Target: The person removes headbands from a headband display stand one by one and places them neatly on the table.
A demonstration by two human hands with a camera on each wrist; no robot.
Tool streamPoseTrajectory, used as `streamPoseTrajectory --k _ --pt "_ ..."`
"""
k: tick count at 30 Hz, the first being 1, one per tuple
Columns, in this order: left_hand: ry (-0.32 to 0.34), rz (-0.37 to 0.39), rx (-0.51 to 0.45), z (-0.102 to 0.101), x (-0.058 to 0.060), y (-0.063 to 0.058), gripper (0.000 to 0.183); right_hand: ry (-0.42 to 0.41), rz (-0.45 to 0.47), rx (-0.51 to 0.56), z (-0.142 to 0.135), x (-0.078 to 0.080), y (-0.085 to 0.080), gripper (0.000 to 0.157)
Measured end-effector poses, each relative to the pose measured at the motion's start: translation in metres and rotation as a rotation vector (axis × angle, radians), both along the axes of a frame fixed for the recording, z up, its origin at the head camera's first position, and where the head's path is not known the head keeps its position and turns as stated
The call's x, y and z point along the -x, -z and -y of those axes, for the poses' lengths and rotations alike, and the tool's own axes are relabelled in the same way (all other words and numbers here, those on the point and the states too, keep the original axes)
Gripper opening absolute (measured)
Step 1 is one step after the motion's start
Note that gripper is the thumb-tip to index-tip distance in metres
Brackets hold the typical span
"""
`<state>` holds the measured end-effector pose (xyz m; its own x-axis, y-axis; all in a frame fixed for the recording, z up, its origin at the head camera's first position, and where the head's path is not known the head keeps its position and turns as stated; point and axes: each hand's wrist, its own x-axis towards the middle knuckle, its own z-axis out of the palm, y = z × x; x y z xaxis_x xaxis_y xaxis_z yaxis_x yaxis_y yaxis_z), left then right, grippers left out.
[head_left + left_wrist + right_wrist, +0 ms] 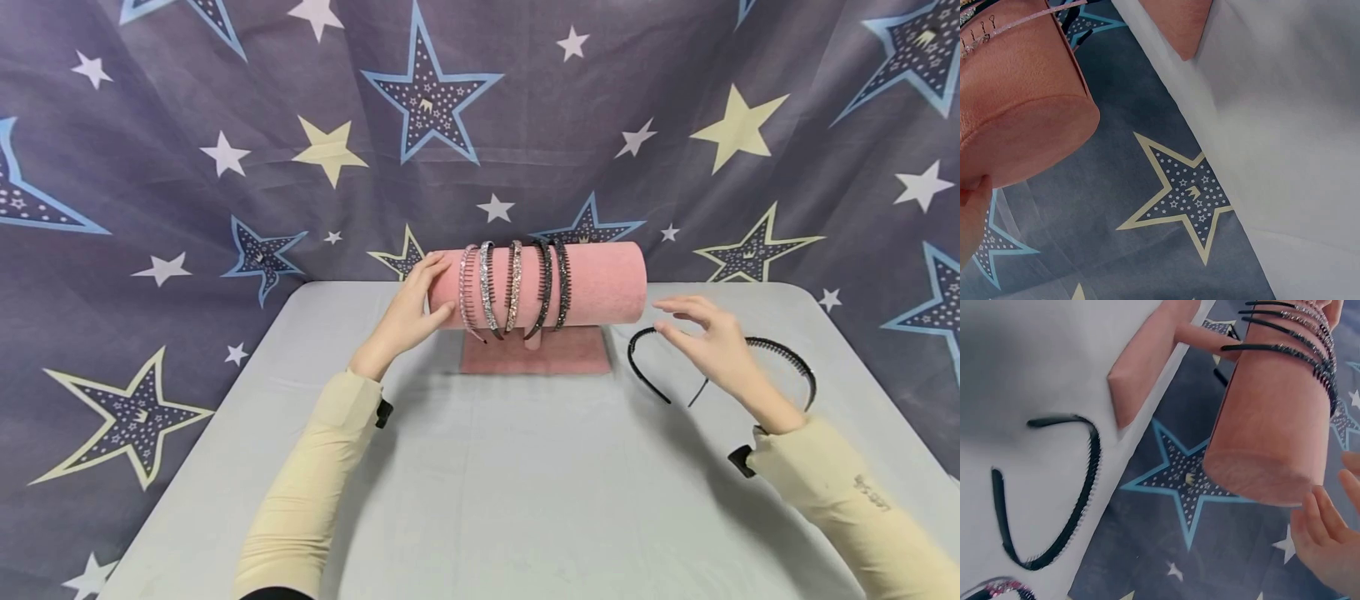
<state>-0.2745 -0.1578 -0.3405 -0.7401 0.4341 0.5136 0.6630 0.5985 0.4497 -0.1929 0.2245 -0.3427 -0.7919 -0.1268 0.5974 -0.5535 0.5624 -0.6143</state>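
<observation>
A pink velvety headband stand, a padded roll on a post, carries several glittery toothed headbands. Pale pink, silver and rose-toned ones sit to the left; dark ones sit right of them. My left hand holds the roll's left end, thumb at the front and fingers over the top. In the left wrist view only a bit of that hand shows against the roll's end. My right hand is raised by the roll's right end, fingers extended and holding nothing.
Beneath and beside my right hand, a black toothed headband lies on the white-covered table, with another dark headband farther right. The stand's pink base rests near the back edge. A star-patterned cloth hangs behind.
</observation>
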Motion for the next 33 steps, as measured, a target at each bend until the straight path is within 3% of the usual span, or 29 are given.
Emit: streamPoseTrajectory --k 4,11,22,33 --pt "-0.003 0.002 0.004 0.000 0.000 0.000 0.057 -0.005 -0.014 -0.013 0.011 -0.002 -0.003 0.028" --pt "-0.003 0.002 0.002 0.000 0.001 0.001 0.058 -0.028 -0.032 -0.007 0.017 0.011 0.008 0.028" --pt "-0.009 0.004 0.002 0.000 0.000 0.001 0.058 -0.079 -0.058 0.007 0.047 0.016 0.007 0.028" --pt "-0.007 0.007 -0.002 0.000 0.000 0.001 0.058 -0.075 -0.041 0.054 0.068 0.018 0.006 0.029"
